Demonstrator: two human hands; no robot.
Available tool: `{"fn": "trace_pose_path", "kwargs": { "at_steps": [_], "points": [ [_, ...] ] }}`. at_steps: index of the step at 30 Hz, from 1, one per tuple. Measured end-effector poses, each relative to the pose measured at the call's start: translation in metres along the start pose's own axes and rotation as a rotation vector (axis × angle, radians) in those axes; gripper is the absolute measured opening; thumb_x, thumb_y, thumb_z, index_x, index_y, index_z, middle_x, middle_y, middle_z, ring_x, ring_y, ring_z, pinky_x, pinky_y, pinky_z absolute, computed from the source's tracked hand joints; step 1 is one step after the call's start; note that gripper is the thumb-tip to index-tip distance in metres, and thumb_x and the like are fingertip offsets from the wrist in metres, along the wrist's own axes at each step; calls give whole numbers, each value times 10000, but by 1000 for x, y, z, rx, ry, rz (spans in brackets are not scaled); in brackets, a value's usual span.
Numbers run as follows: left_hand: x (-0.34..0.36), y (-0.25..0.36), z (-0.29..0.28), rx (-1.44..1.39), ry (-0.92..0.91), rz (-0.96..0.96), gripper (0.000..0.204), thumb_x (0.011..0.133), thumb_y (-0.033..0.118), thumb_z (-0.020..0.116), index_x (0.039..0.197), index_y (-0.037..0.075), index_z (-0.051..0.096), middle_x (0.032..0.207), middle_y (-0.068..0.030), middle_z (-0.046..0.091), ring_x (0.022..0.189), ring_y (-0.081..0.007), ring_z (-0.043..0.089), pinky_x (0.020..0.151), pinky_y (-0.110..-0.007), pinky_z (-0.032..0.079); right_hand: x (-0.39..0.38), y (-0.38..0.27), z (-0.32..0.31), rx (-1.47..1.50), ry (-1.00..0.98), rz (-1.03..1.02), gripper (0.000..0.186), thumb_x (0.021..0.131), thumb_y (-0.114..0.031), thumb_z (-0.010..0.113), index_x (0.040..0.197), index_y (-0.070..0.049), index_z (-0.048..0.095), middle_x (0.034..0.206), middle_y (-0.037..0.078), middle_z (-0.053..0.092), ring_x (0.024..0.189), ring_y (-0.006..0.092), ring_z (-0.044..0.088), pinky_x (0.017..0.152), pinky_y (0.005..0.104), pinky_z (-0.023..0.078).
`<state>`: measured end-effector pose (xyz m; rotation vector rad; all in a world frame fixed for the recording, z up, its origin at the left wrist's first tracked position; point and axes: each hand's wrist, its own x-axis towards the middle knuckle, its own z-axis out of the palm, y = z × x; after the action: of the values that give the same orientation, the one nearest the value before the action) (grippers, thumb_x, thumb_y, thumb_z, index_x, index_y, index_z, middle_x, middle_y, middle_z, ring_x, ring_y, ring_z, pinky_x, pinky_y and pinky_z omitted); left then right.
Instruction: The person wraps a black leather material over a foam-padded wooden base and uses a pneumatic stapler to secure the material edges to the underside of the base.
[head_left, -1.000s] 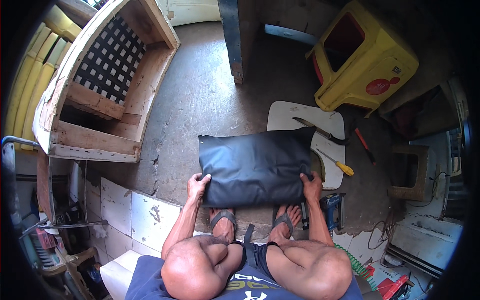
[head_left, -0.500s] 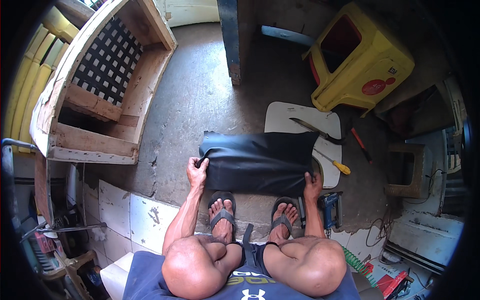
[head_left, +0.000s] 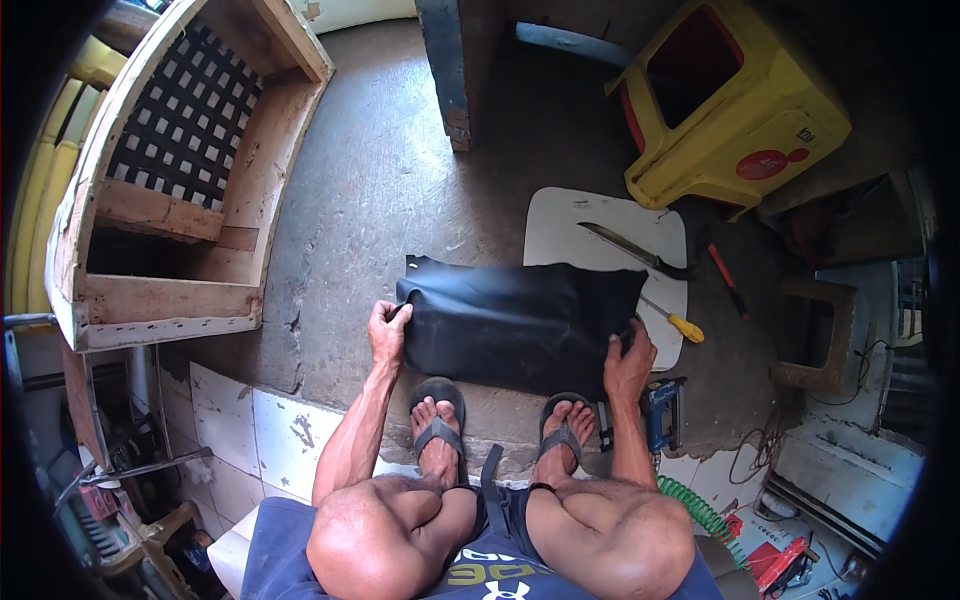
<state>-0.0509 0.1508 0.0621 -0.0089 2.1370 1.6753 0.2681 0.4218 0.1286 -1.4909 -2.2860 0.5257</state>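
Observation:
A sheet of smooth black material (head_left: 520, 325), like vinyl or leather, stretches between my hands above my sandalled feet. My left hand (head_left: 389, 335) is closed on its left edge, thumb on top. At the right edge, my right hand (head_left: 628, 366) grips the sheet with the fingers partly hidden behind it. The sheet's far right part overlaps a white board (head_left: 560, 225) on the floor. On that board lie a knife (head_left: 625, 245) with a dark handle and a yellow-handled screwdriver (head_left: 684, 328), its shaft partly covered by the sheet.
A red-handled tool (head_left: 726, 280) lies right of the board. Beside my right forearm sits a blue staple gun (head_left: 661, 412) with a green coiled hose (head_left: 700, 505) nearby. A yellow plastic stool (head_left: 740, 130) lies tipped at far right. A wooden frame with black webbing (head_left: 185, 120) stands left.
My right hand has shifted up along the sheet's right edge and wraps it more. My left hand keeps its edge. The whole view has tilted slightly.

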Motion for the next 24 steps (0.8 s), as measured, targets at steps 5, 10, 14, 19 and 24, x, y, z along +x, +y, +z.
{"fn": "trace_pose_path", "kwargs": {
  "at_steps": [5,10,14,19,24],
  "points": [
    [-19,9,-9,-102,-4,-48,223,890,151,732,822,144,520,755,92,446,686,-38,363,617,-239,303,52,-90,-1,0,-290,-405,684,896,-350,770,1447,-14,543,1544,247,457,1415,435,457,1180,480,379],
    [-37,18,-16,-192,-53,-32,193,854,95,670,787,146,497,749,81,443,698,-40,379,650,-235,313,82,-115,46,139,-945,-364,935,891,-689,655,1514,-11,495,1482,302,535,1383,440,519,1170,466,400],
    [-51,10,-36,-298,-69,-33,186,825,65,635,764,140,477,742,69,451,703,-46,405,680,-229,324,64,-116,67,164,-1307,-362,1010,872,-819,587,1492,-24,518,1396,313,593,1307,436,587,1106,470,458],
    [-67,-1,-58,-232,-166,-40,186,824,57,623,747,115,464,730,65,456,658,-51,390,606,-245,322,-9,-103,61,15,-1320,-535,797,877,-778,614,833,0,779,742,259,691,796,449,720,780,530,574],
    [-89,21,-65,33,-108,-113,37,854,65,613,848,75,578,760,28,563,686,-67,517,641,-238,437,-33,-84,60,-36,-1017,-538,699,966,-683,553,904,-31,799,855,254,727,824,452,719,763,541,570]
  ]
}}
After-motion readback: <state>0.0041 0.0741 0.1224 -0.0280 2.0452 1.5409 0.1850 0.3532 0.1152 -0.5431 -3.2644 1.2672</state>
